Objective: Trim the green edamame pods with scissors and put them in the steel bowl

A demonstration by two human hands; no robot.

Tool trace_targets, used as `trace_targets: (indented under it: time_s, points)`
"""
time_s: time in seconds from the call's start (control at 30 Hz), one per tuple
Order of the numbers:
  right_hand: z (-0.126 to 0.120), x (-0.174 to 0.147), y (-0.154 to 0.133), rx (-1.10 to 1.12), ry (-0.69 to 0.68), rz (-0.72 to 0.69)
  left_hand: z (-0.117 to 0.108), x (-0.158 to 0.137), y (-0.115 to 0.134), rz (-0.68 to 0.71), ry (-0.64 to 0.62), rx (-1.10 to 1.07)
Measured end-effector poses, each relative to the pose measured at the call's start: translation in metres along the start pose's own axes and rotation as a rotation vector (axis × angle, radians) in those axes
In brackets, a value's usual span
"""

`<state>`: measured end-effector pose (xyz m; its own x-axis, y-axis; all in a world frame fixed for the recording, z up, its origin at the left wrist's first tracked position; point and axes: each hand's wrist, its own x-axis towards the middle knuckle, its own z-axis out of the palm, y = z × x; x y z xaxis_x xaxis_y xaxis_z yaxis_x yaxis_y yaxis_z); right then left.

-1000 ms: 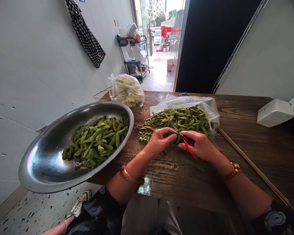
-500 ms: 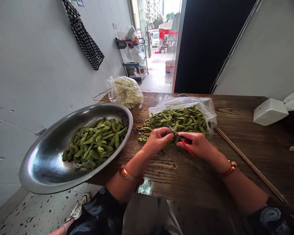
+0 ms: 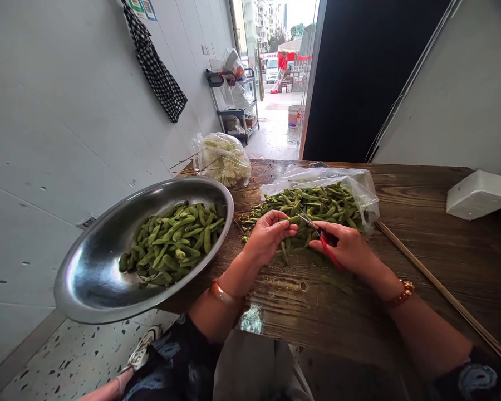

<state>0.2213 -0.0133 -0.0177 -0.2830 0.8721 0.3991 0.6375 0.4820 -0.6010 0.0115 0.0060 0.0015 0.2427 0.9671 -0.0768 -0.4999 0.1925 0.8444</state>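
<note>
My left hand [image 3: 268,236] pinches a green soybean pod [image 3: 294,220] between thumb and fingers, its end pointing right. My right hand [image 3: 347,248] is closed round red-handled scissors [image 3: 329,252], whose blades reach left to the pod's end. Just beyond both hands a heap of soybean pods [image 3: 317,200] spills from a clear plastic bag [image 3: 365,192] onto the wooden table. To the left, a wide metal basin [image 3: 92,278] holds a pile of pods [image 3: 175,239]; it sits tilted, its right rim by the table's left side.
A clear bag of pale cauliflower-like pieces [image 3: 225,159] lies at the table's far left, thin sticks beside it. Long wooden skewers [image 3: 438,284] run along the right of the wooden table [image 3: 417,239]. A white box [image 3: 478,195] stands at the far right.
My left fingers have opened out a little and a pod now shows between them at the scissor blades. The whole view has shifted slightly, moving things rightward in the picture.
</note>
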Motion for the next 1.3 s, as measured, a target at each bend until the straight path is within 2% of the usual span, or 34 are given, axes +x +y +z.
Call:
trace_targets:
  time_s: [0.27, 0.6, 0.9, 1.13, 1.2, 1.3]
  points:
    - [0.001, -0.001, -0.005, -0.004, -0.019, -0.028, 0.007, -0.007, -0.004, -0.048, -0.076, 0.060]
    - [0.000, -0.001, -0.006, -0.052, -0.011, -0.077, 0.009, -0.007, -0.003, -0.011, -0.090, 0.151]
    - [0.001, -0.002, -0.004, -0.082, -0.050, -0.087, 0.006, -0.003, -0.004, -0.008, -0.015, 0.246]
    - [-0.008, 0.000, -0.004, -0.090, 0.075, 0.040, -0.003, 0.001, 0.008, 0.005, 0.112, 0.085]
    - [-0.009, 0.000, -0.003, -0.087, 0.100, 0.050, -0.004, 0.000, 0.014, -0.031, 0.075, 0.104]
    - [-0.010, 0.000, -0.003, -0.083, 0.105, 0.054, -0.006, -0.004, 0.024, -0.075, -0.076, 0.210]
